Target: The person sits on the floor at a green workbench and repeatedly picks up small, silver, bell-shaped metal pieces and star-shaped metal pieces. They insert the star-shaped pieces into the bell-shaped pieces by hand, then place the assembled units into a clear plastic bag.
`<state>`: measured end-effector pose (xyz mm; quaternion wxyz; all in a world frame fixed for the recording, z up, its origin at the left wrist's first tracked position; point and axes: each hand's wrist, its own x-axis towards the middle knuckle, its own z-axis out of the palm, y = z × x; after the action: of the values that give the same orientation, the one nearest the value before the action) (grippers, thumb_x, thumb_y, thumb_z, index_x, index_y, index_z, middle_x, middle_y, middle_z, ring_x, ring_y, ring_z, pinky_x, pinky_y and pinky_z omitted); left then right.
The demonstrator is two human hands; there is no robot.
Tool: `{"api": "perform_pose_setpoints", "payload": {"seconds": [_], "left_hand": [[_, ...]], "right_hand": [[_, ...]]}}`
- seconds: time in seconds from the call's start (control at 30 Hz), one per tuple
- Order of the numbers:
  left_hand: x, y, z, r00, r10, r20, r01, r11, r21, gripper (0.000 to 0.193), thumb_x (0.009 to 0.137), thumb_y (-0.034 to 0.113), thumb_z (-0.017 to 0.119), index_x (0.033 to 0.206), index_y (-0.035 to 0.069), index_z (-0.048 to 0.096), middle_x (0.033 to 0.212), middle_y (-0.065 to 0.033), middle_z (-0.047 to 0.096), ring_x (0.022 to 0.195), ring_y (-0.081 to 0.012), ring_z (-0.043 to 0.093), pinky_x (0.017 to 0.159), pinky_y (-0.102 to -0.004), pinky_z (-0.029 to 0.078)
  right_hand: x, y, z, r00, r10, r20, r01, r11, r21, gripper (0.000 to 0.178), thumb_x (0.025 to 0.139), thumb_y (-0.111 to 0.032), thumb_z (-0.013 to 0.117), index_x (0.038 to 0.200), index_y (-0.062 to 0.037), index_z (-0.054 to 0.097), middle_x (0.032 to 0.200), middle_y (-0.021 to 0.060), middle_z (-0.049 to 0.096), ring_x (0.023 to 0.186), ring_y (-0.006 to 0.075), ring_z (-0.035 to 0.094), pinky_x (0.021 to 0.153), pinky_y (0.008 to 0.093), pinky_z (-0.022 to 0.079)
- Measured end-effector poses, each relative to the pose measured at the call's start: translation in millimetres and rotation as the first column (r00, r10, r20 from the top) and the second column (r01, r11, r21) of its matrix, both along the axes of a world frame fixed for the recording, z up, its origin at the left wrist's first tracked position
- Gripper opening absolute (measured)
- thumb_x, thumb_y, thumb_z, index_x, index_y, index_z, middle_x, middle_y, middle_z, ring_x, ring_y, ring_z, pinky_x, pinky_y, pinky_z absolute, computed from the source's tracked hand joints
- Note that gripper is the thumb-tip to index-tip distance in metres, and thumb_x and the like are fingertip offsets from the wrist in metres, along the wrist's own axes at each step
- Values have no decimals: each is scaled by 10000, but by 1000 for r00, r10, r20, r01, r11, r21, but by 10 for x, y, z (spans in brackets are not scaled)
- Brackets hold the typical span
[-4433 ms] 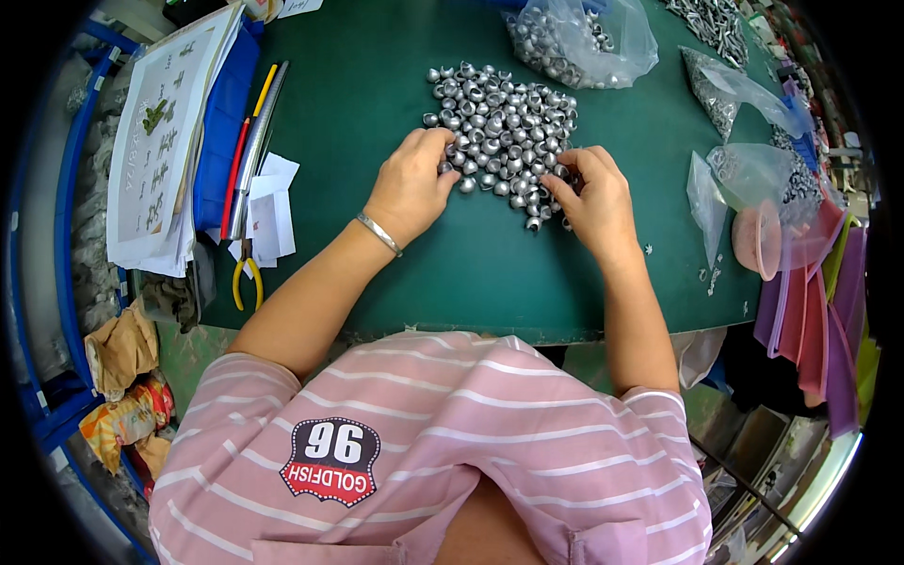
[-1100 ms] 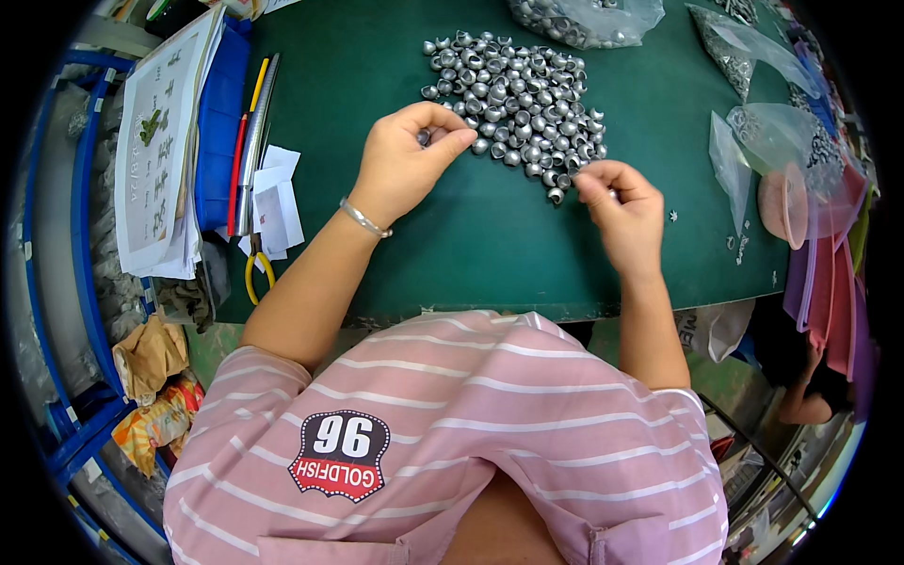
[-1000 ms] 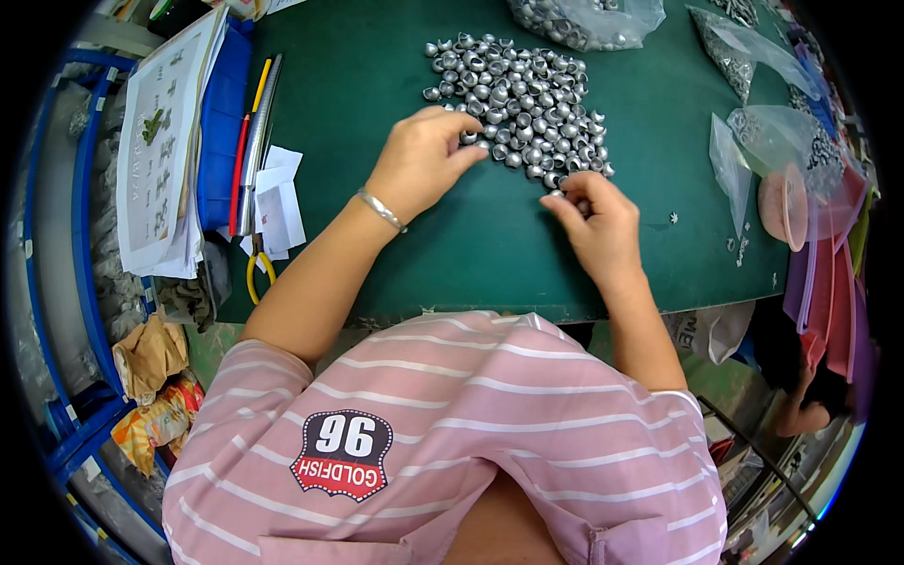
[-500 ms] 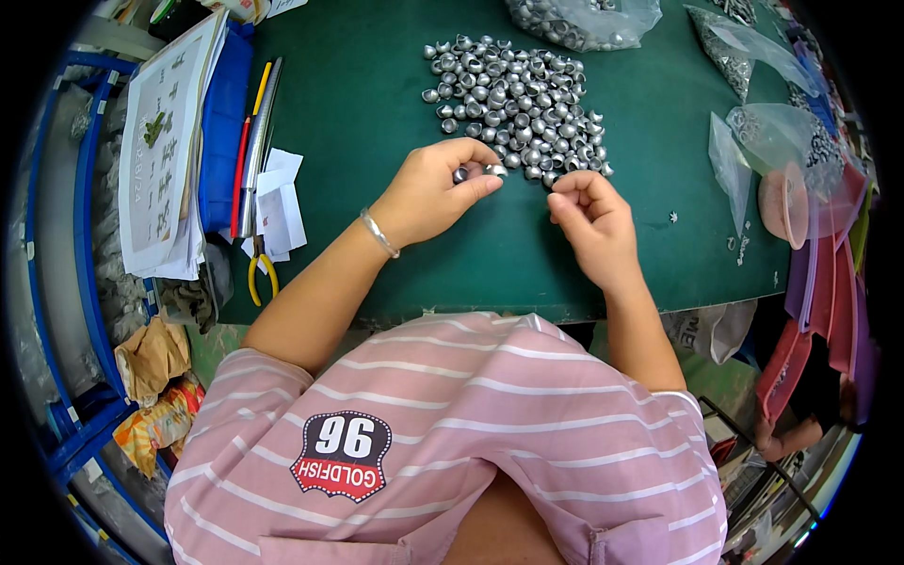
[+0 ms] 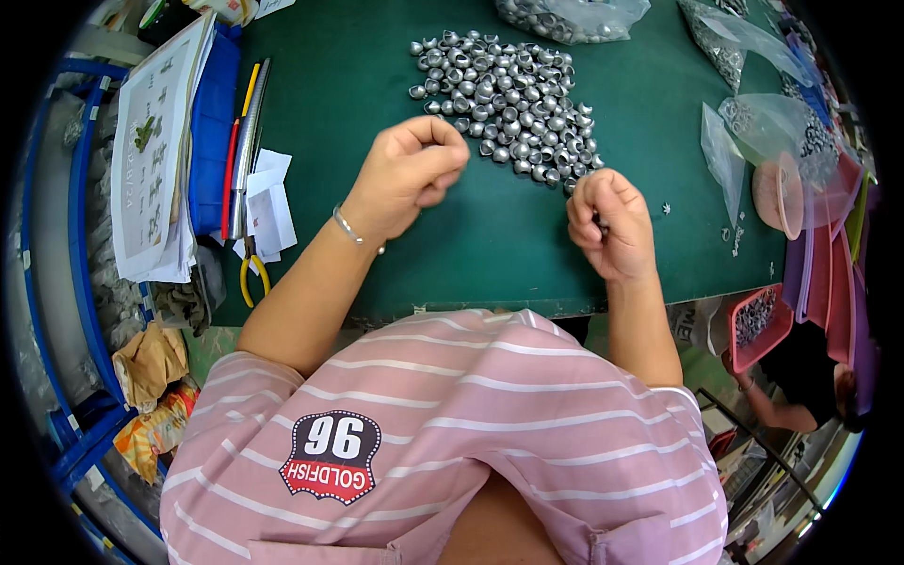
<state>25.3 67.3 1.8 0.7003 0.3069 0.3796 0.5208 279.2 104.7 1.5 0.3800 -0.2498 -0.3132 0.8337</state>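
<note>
A heap of small silver-grey hollow metal caps (image 5: 513,99), round with a cut-out opening, lies on the green tabletop in front of me. My left hand (image 5: 412,174), with a silver bangle at its wrist, is closed just left of the heap's near part. Its fingers curl inward, and whatever they hold is hidden. At the heap's near right corner, my right hand (image 5: 614,224) is also closed. A dark bit of a metal cap (image 5: 598,220) shows between its curled fingers.
Bagged caps (image 5: 565,21) lie beyond the heap. On the left are a blue tray (image 5: 215,132) with papers, pens and yellow-handled scissors (image 5: 252,273). Clear bags and a pink cup (image 5: 778,196) lie right. Another person's arm (image 5: 777,412) reaches toward a pink tray (image 5: 761,330) of small parts.
My hands have moved apart, the left one back to the left, the right slightly right and nearer. Both have curled tighter. The other person's pink tray has come into fuller view.
</note>
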Motion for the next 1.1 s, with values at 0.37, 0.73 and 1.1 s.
{"api": "perform_pose_setpoints", "payload": {"seconds": [0.37,0.73,1.1], "left_hand": [[266,142,-167,111,437,-893,364,818,446,209,703,101,711,890,62,627,721,-87,537,638,-215,552,587,-305,452],[148,-72,-48,943,-227,243,245,968,-47,199,873,92,560,1059,23,542,860,-38,527,588,-39,385,482,-168,333],[113,28,-33,974,2,-228,-21,997,-77,160,841,116,609,951,20,543,705,-58,559,539,-103,474,432,-190,377]], "right_hand": [[-325,-6,-35,208,-734,647,-662,381,645,213,704,-171,704,860,-67,603,792,93,625,718,285,613,607,380,490],[-137,-8,23,983,177,-46,-176,984,38,278,892,-104,489,1130,36,520,720,73,531,532,66,402,444,172,316],[-376,85,38,640,-385,665,-124,802,584,165,752,-146,729,702,-21,633,594,-33,553,568,39,456,476,206,362]]}}
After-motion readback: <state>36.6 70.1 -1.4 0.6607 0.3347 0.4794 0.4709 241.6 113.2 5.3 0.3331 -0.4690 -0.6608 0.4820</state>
